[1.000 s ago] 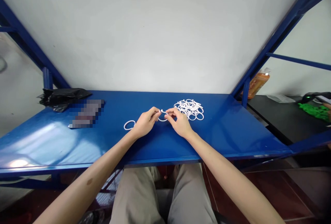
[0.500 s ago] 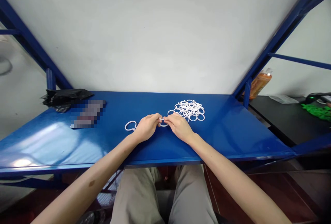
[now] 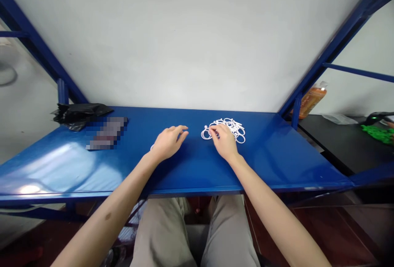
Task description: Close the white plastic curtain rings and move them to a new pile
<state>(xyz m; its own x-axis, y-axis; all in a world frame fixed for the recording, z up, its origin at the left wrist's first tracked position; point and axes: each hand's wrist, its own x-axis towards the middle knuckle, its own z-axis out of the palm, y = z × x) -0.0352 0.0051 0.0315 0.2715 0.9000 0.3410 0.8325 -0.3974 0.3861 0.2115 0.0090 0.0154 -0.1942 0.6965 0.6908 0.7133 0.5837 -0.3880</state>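
My left hand point(image 3: 168, 141) hovers low over the blue table, thumb and fingers apart, nothing between them. Just behind its wrist side peeks the edge of a white plastic curtain ring point(image 3: 152, 147); the hand hides the rest. Farther right, my right hand point(image 3: 225, 140) reaches over a loose pile of white curtain rings point(image 3: 237, 127). Its fingers are bent with a gap to the thumb, and the tips are close beside a ring point(image 3: 203, 135) at the pile's left edge. Whether they touch it is hard to see.
The blue metal table point(image 3: 191, 172) ends at a pale wall behind. On the left lie a black plastic bag point(image 3: 81, 115) and a pixelated flat item point(image 3: 107, 133). Beyond the right frame post are an orange bottle point(image 3: 312, 100) and green material point(image 3: 377, 132) on a black surface.
Both hands were together on a white ring in the middle. They have parted: the left let go and opened, moving slightly left; the right went right to the pile.
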